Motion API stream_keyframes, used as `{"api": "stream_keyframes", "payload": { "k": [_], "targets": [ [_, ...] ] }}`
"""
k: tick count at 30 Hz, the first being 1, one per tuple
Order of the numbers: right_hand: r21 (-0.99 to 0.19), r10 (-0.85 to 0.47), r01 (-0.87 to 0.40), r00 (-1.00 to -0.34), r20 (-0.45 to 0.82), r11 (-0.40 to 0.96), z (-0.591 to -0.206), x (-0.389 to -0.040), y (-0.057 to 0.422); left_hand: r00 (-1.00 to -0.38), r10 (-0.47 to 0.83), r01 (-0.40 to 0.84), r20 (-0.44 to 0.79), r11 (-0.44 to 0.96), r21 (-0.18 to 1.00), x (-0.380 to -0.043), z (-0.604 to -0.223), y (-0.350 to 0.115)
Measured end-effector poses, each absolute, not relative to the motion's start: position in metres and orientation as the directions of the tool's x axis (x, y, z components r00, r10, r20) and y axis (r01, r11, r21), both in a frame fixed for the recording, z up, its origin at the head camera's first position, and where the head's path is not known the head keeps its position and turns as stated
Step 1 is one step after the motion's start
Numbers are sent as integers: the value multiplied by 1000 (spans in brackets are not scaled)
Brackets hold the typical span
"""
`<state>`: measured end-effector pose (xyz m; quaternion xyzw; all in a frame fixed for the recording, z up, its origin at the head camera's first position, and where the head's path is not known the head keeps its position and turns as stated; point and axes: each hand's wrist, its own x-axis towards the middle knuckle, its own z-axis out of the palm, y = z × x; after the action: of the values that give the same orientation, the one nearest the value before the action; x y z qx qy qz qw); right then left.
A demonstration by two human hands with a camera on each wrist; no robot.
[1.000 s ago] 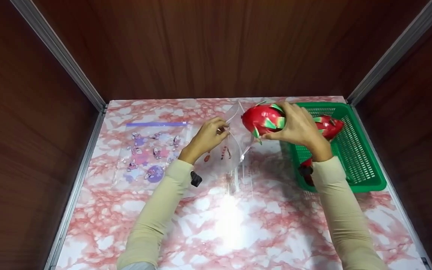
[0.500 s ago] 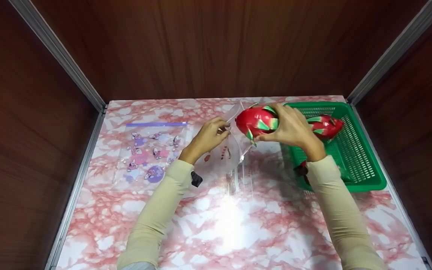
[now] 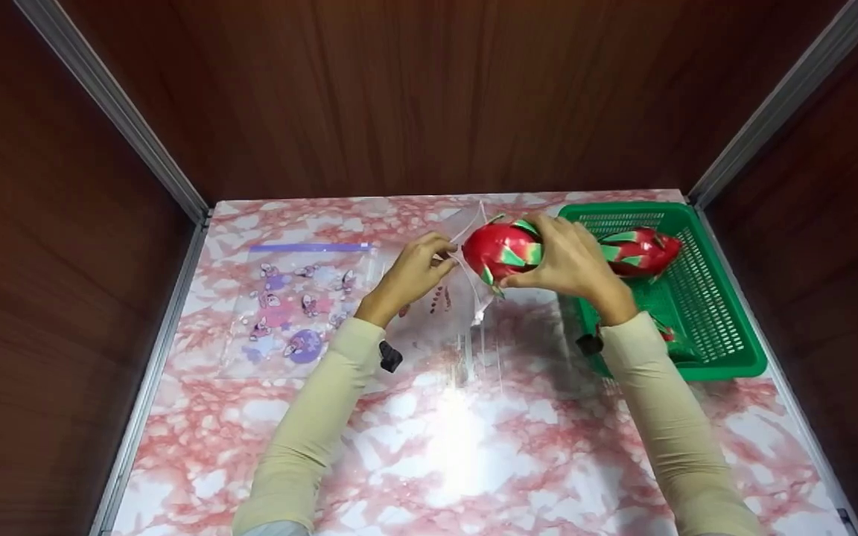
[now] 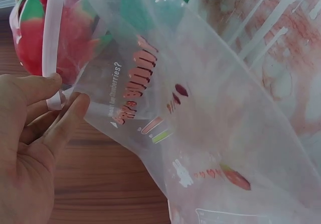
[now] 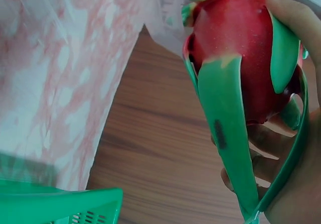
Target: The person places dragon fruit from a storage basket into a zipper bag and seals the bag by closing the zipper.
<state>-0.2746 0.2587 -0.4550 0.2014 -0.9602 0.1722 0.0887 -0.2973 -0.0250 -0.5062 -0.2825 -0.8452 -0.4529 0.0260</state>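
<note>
My left hand pinches the rim of a clear zipper bag printed with red lettering and small pictures. The bag's mouth gapes toward the right in the head view. In my right hand I grip a red dragon fruit with green leaf tips, its rounded end at the bag's opening. Through the film in the left wrist view, part of the dragon fruit shows behind the rim. The right wrist view has fingers curled round the dragon fruit from beneath, with the thumb on top.
A green plastic basket stands at the right with another dragon fruit in it; more red shows low in the basket, partly behind my sleeve. A flat clear bag with a purple zipper lies at left. Wood-grain panels enclose the marbled table.
My right hand has carried the dragon fruit leftward and slightly toward me, up to the bag's mouth. The left hand stays put while the bag's opening shifts a little.
</note>
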Motion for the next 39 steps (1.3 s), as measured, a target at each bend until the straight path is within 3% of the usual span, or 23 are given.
{"api": "stream_keyframes", "payload": {
  "k": [25, 39],
  "targets": [
    [-204, -340, -394, -905, 257, 896, -475, -276, 245, -833, 444, 516, 331, 404, 755, -292, -505, -22],
    [-288, -208, -250, -963, 170, 924, -480, -279, 238, -800, 484, 547, 354, 346, 762, -290, -506, -20]
  ]
}}
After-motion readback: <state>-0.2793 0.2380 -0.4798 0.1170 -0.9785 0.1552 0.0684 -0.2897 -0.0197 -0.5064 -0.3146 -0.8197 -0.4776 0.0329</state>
